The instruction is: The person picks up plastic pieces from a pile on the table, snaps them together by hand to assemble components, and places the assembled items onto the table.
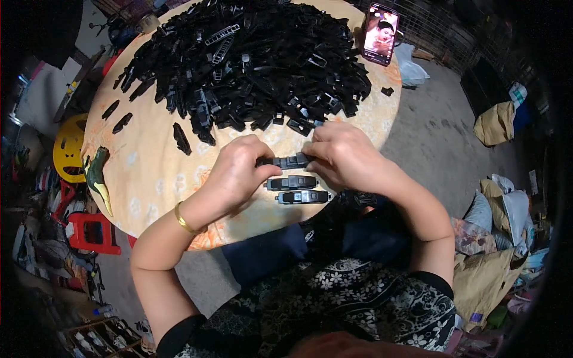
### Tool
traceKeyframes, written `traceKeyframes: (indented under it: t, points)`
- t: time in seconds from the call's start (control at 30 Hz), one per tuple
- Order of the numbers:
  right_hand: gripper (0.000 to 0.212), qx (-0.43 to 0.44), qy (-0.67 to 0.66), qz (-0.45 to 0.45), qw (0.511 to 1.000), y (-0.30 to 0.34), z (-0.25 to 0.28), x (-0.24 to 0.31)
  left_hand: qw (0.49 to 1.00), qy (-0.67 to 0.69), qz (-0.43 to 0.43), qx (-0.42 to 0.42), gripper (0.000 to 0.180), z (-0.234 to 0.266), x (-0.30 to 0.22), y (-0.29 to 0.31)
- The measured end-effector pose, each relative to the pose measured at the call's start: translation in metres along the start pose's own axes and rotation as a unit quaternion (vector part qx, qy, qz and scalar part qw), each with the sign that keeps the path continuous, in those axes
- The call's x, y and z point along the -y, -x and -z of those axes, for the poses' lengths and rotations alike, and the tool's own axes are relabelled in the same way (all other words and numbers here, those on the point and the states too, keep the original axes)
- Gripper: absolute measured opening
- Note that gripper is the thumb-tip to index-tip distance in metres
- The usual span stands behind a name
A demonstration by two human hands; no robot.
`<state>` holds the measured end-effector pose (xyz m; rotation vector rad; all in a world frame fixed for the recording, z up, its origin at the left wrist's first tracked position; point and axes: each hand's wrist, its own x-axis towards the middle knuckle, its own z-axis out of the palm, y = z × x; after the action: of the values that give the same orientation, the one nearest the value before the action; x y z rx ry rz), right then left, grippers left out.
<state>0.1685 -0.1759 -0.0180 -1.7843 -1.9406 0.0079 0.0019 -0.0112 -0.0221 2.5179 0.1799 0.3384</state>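
Note:
Between both hands, over the near part of the table, is a black plastic part (288, 161), long and blocky. My left hand (240, 167) is closed on its left end, thumb along the near side. At the right end, the fingers of my right hand (338, 152) pinch the same part. Two similar black parts lie side by side just below it: one black part (292, 183), and nearer to me another with a greyish top (303, 197). Beyond my hands spreads a large heap of black plastic parts (256, 71). My fingertips partly hide the held part's ends.
The round table has a cream patterned cloth (143, 185). A lit phone (380, 34) stands at its far right edge. Green-and-yellow pliers (97, 179) lie at the left edge. A red stool (92, 232) stands left of the table, and bags (495, 256) sit on the floor at right.

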Motion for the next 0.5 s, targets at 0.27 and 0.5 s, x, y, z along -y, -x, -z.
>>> traceKeyframes:
  t: [0.27,0.5]
  points:
    - [0.023,-0.030,-0.070,0.025,0.997,-0.004,-0.017,0.000,0.994,-0.034,-0.105,-0.015,0.021,-0.008,0.003,-0.003]
    - [0.030,-0.140,0.012,-0.009,0.990,-0.007,-0.019,-0.013,0.987,-0.078,-0.135,-0.033,0.025,0.020,0.007,-0.035]
